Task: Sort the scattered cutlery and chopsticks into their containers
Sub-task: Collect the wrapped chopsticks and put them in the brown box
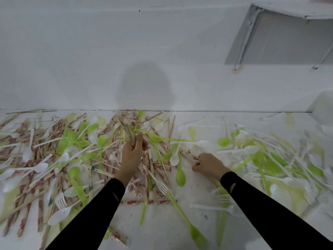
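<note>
Wooden chopsticks [128, 130]: bare, thin, bunched; gripped tight in left hand [132, 154], thumb up, raised over the middle of the pile.
Wrapped chopsticks [189, 155]: red-and-white paper sleeve, lying flat; near end pinched by right hand [207, 165], fingers curled, knuckles low.
Green spoon [180, 175]: glossy plastic, oval bowl, just left of the right hand, among loads more green and white cutlery.
Table [162, 228]: white, scuffed, kinda grubby.
Sleeves [100, 213]: black, snug, both arms reaching forward.
</note>
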Available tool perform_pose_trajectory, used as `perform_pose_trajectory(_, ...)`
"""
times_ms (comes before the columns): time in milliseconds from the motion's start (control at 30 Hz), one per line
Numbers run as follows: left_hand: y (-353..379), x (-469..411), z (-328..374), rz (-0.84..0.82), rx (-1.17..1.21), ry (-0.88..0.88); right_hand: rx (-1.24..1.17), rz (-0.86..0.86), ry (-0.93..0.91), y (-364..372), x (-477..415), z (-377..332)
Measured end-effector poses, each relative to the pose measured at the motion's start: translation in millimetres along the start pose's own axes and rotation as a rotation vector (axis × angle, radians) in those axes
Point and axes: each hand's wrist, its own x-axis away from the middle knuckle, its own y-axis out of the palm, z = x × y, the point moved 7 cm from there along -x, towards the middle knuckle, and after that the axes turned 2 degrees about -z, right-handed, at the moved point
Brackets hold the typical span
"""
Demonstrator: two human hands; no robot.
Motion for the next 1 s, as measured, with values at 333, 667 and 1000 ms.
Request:
perform_pose_trajectory(333,-10.0,4.0,-20.8,0.076,0.021,-0.120,0.052,-0.027,-0.014,-40.9,5.5,-0.7)
perform_pose_trajectory(667,-15.0,-7.7,-32.8,-0.207,-0.700,-0.208,-0.077,0.047,-0.221,-41.0,-11.1,-65.5)
perform_pose_trajectory(1000,2.0,8.7,-59.0,-0.314,-0.907,-0.313,0.052,-0.034,-0.229,11.4,-33.3,-84.6)
